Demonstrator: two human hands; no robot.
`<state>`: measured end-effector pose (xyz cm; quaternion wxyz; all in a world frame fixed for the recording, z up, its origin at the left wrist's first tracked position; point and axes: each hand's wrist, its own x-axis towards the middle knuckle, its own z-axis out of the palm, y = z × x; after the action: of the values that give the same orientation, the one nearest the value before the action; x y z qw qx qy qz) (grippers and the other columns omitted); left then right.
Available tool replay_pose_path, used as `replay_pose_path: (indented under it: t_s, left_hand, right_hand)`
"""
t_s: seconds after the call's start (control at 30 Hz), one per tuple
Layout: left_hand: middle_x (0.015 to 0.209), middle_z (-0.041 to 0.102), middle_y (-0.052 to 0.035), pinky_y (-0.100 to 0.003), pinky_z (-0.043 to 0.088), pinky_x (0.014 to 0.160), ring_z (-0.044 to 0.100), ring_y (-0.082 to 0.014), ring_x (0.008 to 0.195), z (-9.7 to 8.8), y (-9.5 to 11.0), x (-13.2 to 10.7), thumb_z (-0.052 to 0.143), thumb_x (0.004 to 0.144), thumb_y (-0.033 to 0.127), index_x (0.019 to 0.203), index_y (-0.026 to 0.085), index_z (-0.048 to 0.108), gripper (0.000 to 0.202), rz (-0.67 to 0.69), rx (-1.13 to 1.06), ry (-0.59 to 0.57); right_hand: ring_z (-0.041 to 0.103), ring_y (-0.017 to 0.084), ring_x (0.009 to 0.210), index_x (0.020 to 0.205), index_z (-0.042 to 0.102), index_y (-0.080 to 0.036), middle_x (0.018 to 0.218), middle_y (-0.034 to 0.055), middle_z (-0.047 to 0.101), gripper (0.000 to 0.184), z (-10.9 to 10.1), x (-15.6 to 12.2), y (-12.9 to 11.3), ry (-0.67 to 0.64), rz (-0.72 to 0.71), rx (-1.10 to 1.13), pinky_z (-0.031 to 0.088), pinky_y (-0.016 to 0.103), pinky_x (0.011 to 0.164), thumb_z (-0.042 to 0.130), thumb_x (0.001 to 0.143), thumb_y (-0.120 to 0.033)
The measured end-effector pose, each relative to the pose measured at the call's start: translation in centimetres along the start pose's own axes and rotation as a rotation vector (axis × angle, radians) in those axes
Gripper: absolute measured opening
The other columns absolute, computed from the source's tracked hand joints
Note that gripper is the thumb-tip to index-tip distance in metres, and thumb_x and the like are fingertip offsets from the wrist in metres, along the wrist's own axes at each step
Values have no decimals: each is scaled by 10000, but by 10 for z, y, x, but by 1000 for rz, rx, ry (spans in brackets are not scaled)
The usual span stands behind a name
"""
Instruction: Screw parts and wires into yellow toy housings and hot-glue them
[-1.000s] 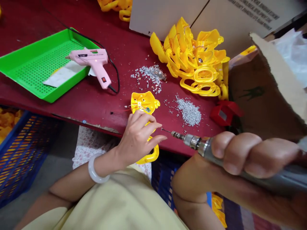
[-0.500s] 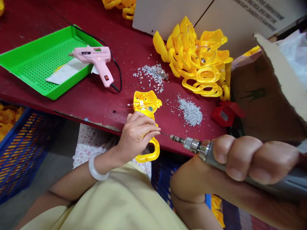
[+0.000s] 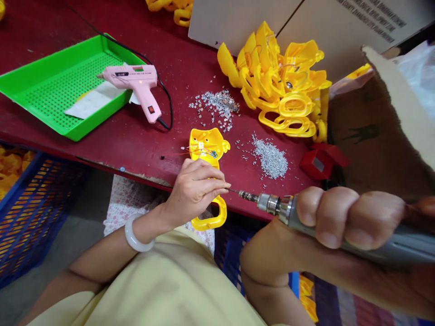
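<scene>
My left hand point(image 3: 194, 190), a white bangle on its wrist, rests on a yellow plastic toy shell point(image 3: 207, 147) at the near edge of the red table point(image 3: 149, 136). Its fingertips are pinched together at the tip of the bit, on something too small to name. My right hand point(image 3: 343, 217) is wrapped round a grey electric screwdriver point(image 3: 272, 203), whose thin bit points left and meets the left fingertips over the shell. A small circuit board and thin wires show inside the shell.
Two heaps of small silver screws point(image 3: 270, 159) lie beyond the shell. A pile of yellow shells point(image 3: 282, 86) stands at the back right by cardboard boxes point(image 3: 380, 127). A pink glue gun point(image 3: 136, 83) leans on a green tray point(image 3: 50, 90). A red block point(image 3: 321, 159) and blue crates point(image 3: 30, 203) are nearby.
The screwdriver bit has moved left to reach my left fingertips, which have gone from spread to pinched. The view has shifted slightly.
</scene>
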<state>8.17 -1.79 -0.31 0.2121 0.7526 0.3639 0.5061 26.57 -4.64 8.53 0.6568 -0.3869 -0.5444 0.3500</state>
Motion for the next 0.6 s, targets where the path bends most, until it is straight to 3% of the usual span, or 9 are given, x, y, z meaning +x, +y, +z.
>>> replay_pose_path:
  t_s: [0.13, 0.23, 0.33, 0.5, 0.6]
  left_hand:
    - [940, 739, -17, -333, 420, 839, 609, -154, 894, -6, -3, 3, 598, 924, 250, 955, 197, 706, 124, 60, 64, -70]
    - [1065, 725, -46, -369, 401, 856, 581, -202, 983, -18, -10, 11, 588, 927, 263, 1126, 185, 657, 224, 84, 205, -91]
    - [1144, 701, -61, -402, 374, 870, 537, -249, 1059, -29, -21, 26, 552, 918, 169, 1192, 174, 609, 280, 86, 414, -151]
    - [1046, 696, -77, -398, 353, 855, 540, -259, 1044, -26, -42, 46, 539, 863, 86, 1111, 156, 608, 267, 129, 564, -353]
    - [953, 693, -53, -381, 343, 840, 571, -224, 976, -22, -53, 50, 553, 877, 114, 987, 176, 641, 154, 138, 543, -367]
  right_hand:
    - [268, 87, 323, 987, 688, -274, 472, -92, 402, 250, -4, 13, 14, -167, -143, 163, 264, 298, 340, 611, 765, -361]
    - [291, 76, 324, 974, 687, -261, 494, -99, 432, 237, 0, 19, 19, -107, -169, 199, 301, 292, 341, 644, 755, -341]
    - [330, 73, 341, 915, 691, -258, 520, -100, 465, 210, 6, 24, 23, 17, -183, 216, 353, 297, 349, 687, 720, -335]
    - [342, 62, 345, 888, 664, -252, 519, -119, 490, 201, 21, 35, 33, 96, -259, 238, 358, 252, 353, 666, 703, -330]
    - [404, 69, 374, 894, 603, -238, 544, -119, 520, 205, 31, 41, 38, 131, -265, 215, 386, 243, 390, 650, 716, -328]
